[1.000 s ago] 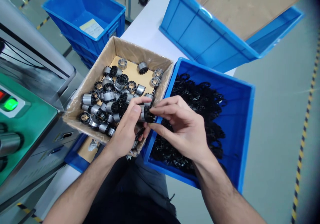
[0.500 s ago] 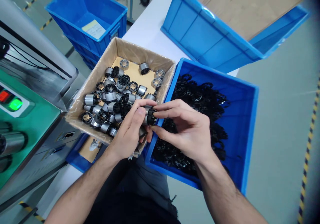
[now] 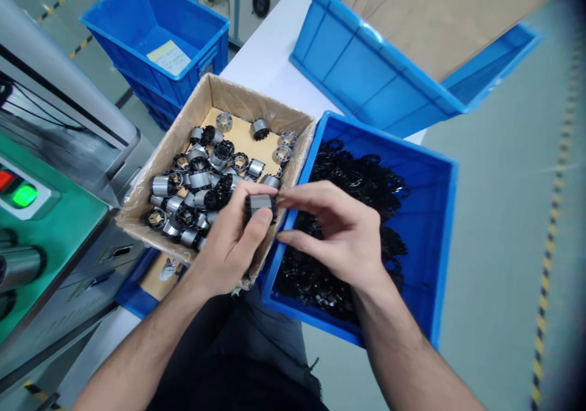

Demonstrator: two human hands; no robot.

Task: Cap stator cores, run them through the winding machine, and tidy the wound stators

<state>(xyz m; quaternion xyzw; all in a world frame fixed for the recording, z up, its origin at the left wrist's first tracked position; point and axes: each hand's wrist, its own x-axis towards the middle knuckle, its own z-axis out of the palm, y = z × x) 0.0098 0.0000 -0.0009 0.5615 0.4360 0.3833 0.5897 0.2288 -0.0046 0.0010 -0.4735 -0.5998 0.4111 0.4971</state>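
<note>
My left hand (image 3: pixel 231 240) is closed round a metal stator core (image 3: pixel 260 203) with black plastic ends, its thumb lying along the near side. The core is held over the right edge of a cardboard box (image 3: pixel 260 102) lined with clear plastic. Just right of the core, my right hand (image 3: pixel 341 231) has its thumb and fingers parted, fingertips close to the core's black end. Whether a fingertip touches it I cannot tell. Loose stator cores (image 3: pixel 200 180), many with black ends, lie heaped in the box. Black plastic parts (image 3: pixel 361 173) fill much of the blue bin (image 3: pixel 446 215) under my right hand.
Another blue crate (image 3: pixel 366 72) holding cardboard stands on the white table (image 3: pixel 265 50). Stacked blue bins (image 3: pixel 201 17) stand at the upper left, with a paper inside. A green machine panel (image 3: pixel 59 215) with lit buttons is at the left.
The core in my left hand has turned so its metal side shows upward. My right fingers, which were on its black end, have drawn slightly apart from it. The view has shifted slightly.
</note>
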